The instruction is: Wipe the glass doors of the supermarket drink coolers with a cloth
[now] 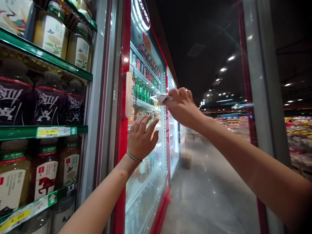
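Note:
My right hand [181, 105] is closed round a folded white tissue or cloth [162, 98], raised in front of a clear glass door pane [219, 35]. The tissue seems to be against the glass, though I cannot be sure of contact. Lower and to the left, my left hand [142, 135] has its fingers spread and holds nothing. It wears a thin green band [134, 157] at the wrist. Whether its fingertips touch the glass I cannot tell.
Shelves [46, 131] of bottled drinks stand close on the left. Through the glass show a red-framed drinks fridge [122, 195] with a white handle [128, 95], and a shiny floor [207, 195]. The door's grey frame [270, 81] rises on the right.

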A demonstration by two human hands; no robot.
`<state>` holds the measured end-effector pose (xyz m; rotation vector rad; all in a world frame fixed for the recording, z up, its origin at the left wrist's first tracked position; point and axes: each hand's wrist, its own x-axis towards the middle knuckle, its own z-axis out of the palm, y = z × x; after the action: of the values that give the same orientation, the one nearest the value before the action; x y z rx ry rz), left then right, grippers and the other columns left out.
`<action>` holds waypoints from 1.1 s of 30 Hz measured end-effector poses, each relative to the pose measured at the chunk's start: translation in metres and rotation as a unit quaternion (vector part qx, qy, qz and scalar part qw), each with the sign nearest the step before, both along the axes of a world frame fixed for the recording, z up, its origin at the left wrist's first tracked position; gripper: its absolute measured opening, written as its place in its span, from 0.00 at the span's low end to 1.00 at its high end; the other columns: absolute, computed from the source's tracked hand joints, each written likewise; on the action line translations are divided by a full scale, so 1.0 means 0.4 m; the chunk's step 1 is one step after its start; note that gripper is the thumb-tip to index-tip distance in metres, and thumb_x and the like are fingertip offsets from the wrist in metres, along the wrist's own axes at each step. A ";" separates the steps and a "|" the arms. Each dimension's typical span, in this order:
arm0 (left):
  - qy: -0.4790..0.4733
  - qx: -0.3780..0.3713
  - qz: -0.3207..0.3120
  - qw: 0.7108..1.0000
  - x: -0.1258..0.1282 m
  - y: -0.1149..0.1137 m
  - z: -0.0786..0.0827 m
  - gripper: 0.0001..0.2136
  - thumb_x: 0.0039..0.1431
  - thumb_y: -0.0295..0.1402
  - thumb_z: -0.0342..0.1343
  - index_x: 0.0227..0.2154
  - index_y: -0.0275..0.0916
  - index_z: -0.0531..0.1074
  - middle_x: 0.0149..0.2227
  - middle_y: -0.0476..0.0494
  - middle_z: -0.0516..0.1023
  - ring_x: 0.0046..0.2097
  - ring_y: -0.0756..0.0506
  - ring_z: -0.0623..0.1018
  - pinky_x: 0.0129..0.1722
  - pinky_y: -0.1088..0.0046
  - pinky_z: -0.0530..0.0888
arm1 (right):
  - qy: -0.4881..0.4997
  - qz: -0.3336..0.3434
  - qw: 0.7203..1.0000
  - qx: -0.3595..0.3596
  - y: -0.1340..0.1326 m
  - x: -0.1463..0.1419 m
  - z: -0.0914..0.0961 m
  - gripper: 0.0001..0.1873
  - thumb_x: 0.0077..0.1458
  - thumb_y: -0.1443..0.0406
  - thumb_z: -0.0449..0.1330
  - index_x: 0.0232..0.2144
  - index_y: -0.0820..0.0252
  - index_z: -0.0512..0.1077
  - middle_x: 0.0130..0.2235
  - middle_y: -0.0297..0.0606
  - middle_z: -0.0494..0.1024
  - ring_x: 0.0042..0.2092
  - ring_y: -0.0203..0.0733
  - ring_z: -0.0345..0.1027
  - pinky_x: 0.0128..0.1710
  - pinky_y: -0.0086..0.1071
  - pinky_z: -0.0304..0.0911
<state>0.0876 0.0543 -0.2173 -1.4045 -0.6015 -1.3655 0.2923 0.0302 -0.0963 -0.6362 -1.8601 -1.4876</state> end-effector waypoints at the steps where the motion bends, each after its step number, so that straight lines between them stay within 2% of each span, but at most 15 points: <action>1: -0.001 -0.002 -0.002 1.000 -0.001 0.000 -0.001 0.18 0.68 0.34 0.55 0.60 0.42 0.70 0.59 0.37 0.76 0.63 0.36 0.73 0.63 0.54 0.69 | -0.031 0.001 0.999 -0.009 -0.001 -0.004 0.000 0.23 0.66 0.72 0.47 0.55 0.51 0.74 0.54 0.48 0.71 0.55 0.57 0.59 0.54 0.51 0.58; 3: -0.005 -0.012 -0.005 1.000 -0.006 0.000 -0.008 0.19 0.69 0.34 0.54 0.60 0.42 0.70 0.60 0.37 0.76 0.64 0.36 0.72 0.64 0.54 0.68 | -0.063 0.014 0.998 -0.025 0.000 -0.007 0.006 0.22 0.66 0.71 0.48 0.53 0.48 0.76 0.52 0.46 0.72 0.54 0.56 0.59 0.54 0.50 0.58; 8: -0.024 -0.033 -0.003 0.999 -0.034 -0.003 -0.050 0.20 0.69 0.34 0.54 0.63 0.45 0.68 0.62 0.38 0.73 0.66 0.36 0.70 0.66 0.53 0.66 | 0.009 0.045 0.999 -0.017 0.008 -0.012 0.029 0.18 0.66 0.66 0.51 0.50 0.48 0.78 0.52 0.46 0.71 0.55 0.61 0.58 0.55 0.54 0.56; 13: -0.009 -0.037 0.010 0.999 -0.078 -0.002 -0.080 0.22 0.69 0.35 0.54 0.65 0.46 0.66 0.63 0.37 0.72 0.66 0.36 0.70 0.67 0.53 0.65 | -0.055 0.032 0.997 -0.036 0.005 -0.032 0.019 0.20 0.65 0.68 0.53 0.51 0.42 0.78 0.53 0.43 0.73 0.54 0.57 0.59 0.55 0.51 0.56; 17: -0.004 -0.050 0.024 0.998 -0.125 0.001 -0.092 0.24 0.69 0.38 0.55 0.66 0.48 0.64 0.63 0.38 0.72 0.66 0.35 0.69 0.68 0.51 0.64 | -0.011 0.037 0.999 -0.006 0.008 -0.046 0.013 0.22 0.67 0.69 0.48 0.48 0.46 0.80 0.51 0.45 0.73 0.54 0.57 0.59 0.53 0.50 0.56; 21: 0.012 -0.054 0.040 0.998 -0.175 0.001 -0.102 0.26 0.68 0.38 0.56 0.67 0.48 0.63 0.63 0.36 0.72 0.66 0.35 0.70 0.68 0.50 0.64 | -0.075 0.026 0.997 -0.020 0.011 -0.058 0.013 0.20 0.67 0.69 0.49 0.45 0.47 0.80 0.51 0.43 0.73 0.52 0.54 0.60 0.51 0.47 0.56; 24: 0.017 -0.049 0.047 0.998 -0.202 0.000 -0.107 0.27 0.68 0.38 0.57 0.68 0.48 0.61 0.62 0.35 0.72 0.67 0.34 0.69 0.67 0.49 0.66 | -0.029 0.024 0.999 0.003 0.012 -0.070 0.011 0.19 0.68 0.68 0.49 0.45 0.47 0.80 0.51 0.43 0.73 0.53 0.54 0.60 0.50 0.47 0.54; 26: 0.018 -0.048 0.047 0.998 -0.212 0.001 -0.110 0.28 0.68 0.38 0.57 0.68 0.47 0.61 0.62 0.34 0.71 0.67 0.33 0.69 0.67 0.48 0.66 | -0.026 0.018 0.999 0.002 0.012 -0.080 0.007 0.20 0.69 0.69 0.49 0.45 0.46 0.80 0.52 0.43 0.73 0.53 0.54 0.59 0.50 0.47 0.53; 30: 0.023 -0.059 0.036 0.997 -0.217 0.003 -0.115 0.28 0.68 0.38 0.56 0.69 0.48 0.59 0.63 0.35 0.71 0.67 0.34 0.69 0.67 0.47 0.66 | -0.093 0.001 0.996 0.002 0.013 -0.094 0.005 0.18 0.70 0.69 0.49 0.45 0.49 0.79 0.53 0.45 0.73 0.53 0.52 0.59 0.49 0.45 0.51; 33: 0.021 -0.064 0.032 0.997 -0.217 0.003 -0.118 0.28 0.69 0.38 0.56 0.69 0.48 0.59 0.63 0.35 0.71 0.68 0.34 0.68 0.68 0.46 0.65 | -0.040 0.005 0.999 0.027 0.013 -0.105 0.008 0.20 0.71 0.68 0.47 0.45 0.49 0.79 0.52 0.47 0.73 0.52 0.53 0.59 0.49 0.46 0.51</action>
<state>0.0010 0.0556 -0.2644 -1.5001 -0.7110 -1.2628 0.2502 0.0353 -0.0931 -0.5486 -1.8732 -1.5732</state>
